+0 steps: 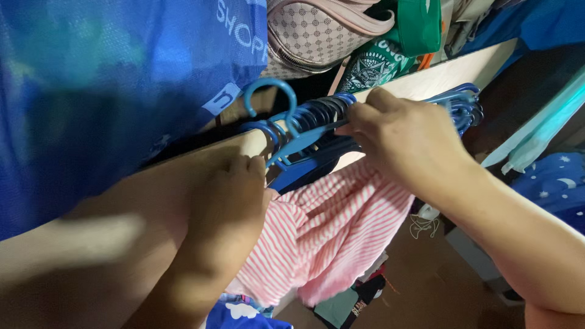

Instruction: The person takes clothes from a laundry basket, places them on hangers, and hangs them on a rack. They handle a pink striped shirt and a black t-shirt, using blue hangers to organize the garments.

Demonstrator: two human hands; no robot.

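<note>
We have our left hand (234,195) closed around the body of a blue plastic hanger (292,137), its hook (271,91) standing free above the wooden shelf edge (426,76). A pink-and-white striped garment (329,234) hangs from it, just below our hands in the middle of the scene. Our right hand (405,137) is pinched shut on the bunch of blue hanger hooks (323,109) crowded along the rail; more of them (463,103) sit further right.

We judge the garment to be light, soft and floppy; it will sag and slide off if the hanger tips, so the hanger should stay level. The hanger looks stiff but thin, likely to flex or snag on its neighbours. The best hold seems to be the neck just under the hook, where our left hand is.

On the far shelf lie a blue mesh bag (122,79), a beige patterned handbag (314,30) and a green bag (396,42).
</note>
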